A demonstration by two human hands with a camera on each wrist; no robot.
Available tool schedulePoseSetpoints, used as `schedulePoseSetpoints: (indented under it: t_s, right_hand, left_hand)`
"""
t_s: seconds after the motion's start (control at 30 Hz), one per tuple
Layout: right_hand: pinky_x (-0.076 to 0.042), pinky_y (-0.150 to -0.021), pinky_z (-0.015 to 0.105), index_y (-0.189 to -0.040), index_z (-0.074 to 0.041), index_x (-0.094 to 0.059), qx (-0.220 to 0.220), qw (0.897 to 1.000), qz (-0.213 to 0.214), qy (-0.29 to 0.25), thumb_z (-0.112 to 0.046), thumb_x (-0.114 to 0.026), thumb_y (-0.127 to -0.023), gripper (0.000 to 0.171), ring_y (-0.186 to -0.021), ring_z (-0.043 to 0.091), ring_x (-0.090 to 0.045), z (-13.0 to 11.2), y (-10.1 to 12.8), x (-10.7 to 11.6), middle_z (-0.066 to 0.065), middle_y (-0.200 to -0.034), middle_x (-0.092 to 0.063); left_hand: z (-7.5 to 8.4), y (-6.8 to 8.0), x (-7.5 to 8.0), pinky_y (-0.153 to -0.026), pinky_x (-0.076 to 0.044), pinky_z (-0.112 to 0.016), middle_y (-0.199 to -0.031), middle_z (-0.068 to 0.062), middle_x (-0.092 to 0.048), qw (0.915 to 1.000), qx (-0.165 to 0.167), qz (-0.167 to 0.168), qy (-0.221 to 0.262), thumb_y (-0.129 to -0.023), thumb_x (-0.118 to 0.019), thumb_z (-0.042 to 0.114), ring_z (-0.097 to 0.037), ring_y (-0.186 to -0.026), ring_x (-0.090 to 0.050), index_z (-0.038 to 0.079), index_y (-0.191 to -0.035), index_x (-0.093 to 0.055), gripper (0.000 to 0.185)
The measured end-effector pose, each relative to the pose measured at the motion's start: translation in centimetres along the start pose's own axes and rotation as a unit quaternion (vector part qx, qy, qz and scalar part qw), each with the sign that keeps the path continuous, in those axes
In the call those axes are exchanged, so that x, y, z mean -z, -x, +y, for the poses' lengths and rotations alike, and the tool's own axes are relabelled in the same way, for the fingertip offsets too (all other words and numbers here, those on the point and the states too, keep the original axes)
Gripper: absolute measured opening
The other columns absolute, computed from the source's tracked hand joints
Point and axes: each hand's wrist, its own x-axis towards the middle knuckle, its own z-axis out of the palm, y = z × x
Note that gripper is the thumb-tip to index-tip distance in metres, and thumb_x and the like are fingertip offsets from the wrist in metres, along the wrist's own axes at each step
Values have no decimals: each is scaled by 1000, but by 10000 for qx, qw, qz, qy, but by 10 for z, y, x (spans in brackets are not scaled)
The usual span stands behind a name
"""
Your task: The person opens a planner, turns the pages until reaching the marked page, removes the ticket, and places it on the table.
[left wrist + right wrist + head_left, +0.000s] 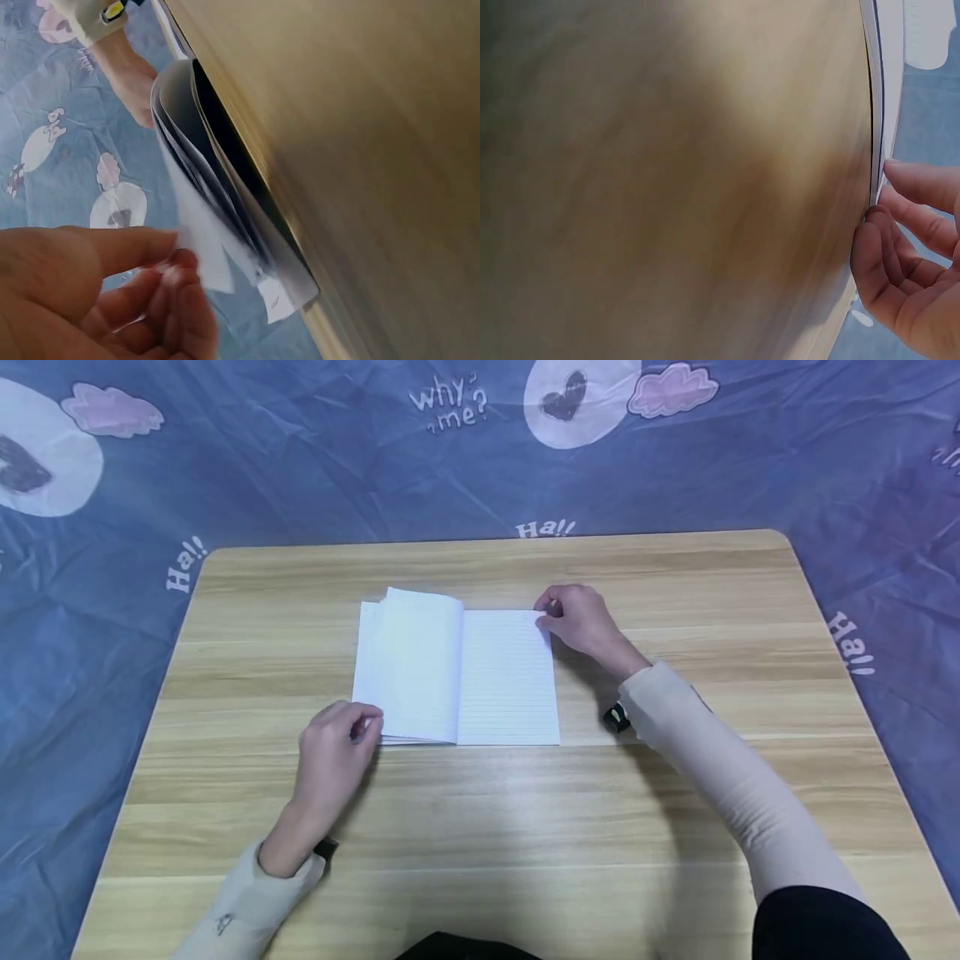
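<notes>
Notebook (457,672) lies open, flat, about mid-surface, a bit toward the far side, lined right page showing. Left-side pages (416,660) aren't lying down: they bow up in a loose fan, prob. because you've got their near-left corner lifted.

Your left hand (333,760) is at that near-left corner, fingers curled, thumb and fingertips (176,274) pinching the edge of a sheet or two. Left wrist view shows the leaves (202,195) splayed apart above the wood, so the grip looks light, just enough to keep them separated.

Your right hand (581,618) sits at the far-right corner of the right page. Fingers bent, tips (922,184) against the page edge (876,112), thumb side under it. Reads as steadying the book so it doesn't slide, maybe a light pinch on that corner; hard to say for sure.

So the book sits between your hands, one at each opposite corner.

Outward: pale wooden surface (525,827), otherwise bare round the book. Small black thing (617,718) under your right sleeve, likely the wrist cam. Blue cartoon-print cloth (262,452) lies beyond and to both sides.
</notes>
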Motion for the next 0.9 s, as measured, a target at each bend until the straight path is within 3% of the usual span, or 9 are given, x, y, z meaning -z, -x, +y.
schedulePoseSetpoints:
  t_s: [0.13, 0.27, 0.43, 0.73, 0.9]
  right_hand:
    - [-44, -79, 40, -109, -7, -71, 20, 10000, -5, 39, -11, -71, -92, 17, -85, 25, -56, 0, 2, 2, 10, -90, -64]
    - [-44, -79, 39, -108, -8, -72, 80, 9999, 26, 111, -11, -72, -92, 17, -84, 25, -56, -1, 3, 2, 10, -88, -64]
    - [-44, -80, 41, -107, -9, -73, 289, 9990, 166, 304, -12, -73, -91, 16, -84, 25, -57, -2, 3, 2, 9, -88, -66]
    - [-47, -73, 41, -105, -10, -74, 720, 9923, 480, 884, -16, -74, -89, 17, -81, 23, -59, -2, 5, 3, 7, -90, -65]
    - [-48, -75, 39, -98, -8, -72, 795, 9927, 606, 675, -11, -73, -88, 10, -82, 23, -59, -3, 4, 3, 7, -91, -65]
  left_hand:
    - [-2, -1, 3, -58, -48, -33, -71, -6, -61, 9966, 434, -682, -177, -82, -77, -5, -18, -63, -55, -1, -85, -74, 6]
    - [-2, -4, 4, -60, -46, -36, -70, -5, -58, 9873, 780, -1345, -313, -82, -78, -3, -20, -64, -54, 1, -89, -73, 9]
    - [-6, -9, 3, -60, -46, -39, -68, -3, -56, 9750, 1030, -1903, -505, -85, -76, 1, -21, -62, -53, 3, -86, -69, 7]
    - [-6, -16, 5, -62, -49, -42, -68, -3, -59, 9642, 1235, -2252, -666, -87, -76, 6, -23, -63, -57, 4, -84, -66, 10]
    - [-4, -19, 7, -62, -49, -42, -69, -4, -59, 9625, 1285, -2300, -643, -87, -75, 5, -24, -63, -57, 4, -84, -66, 9]
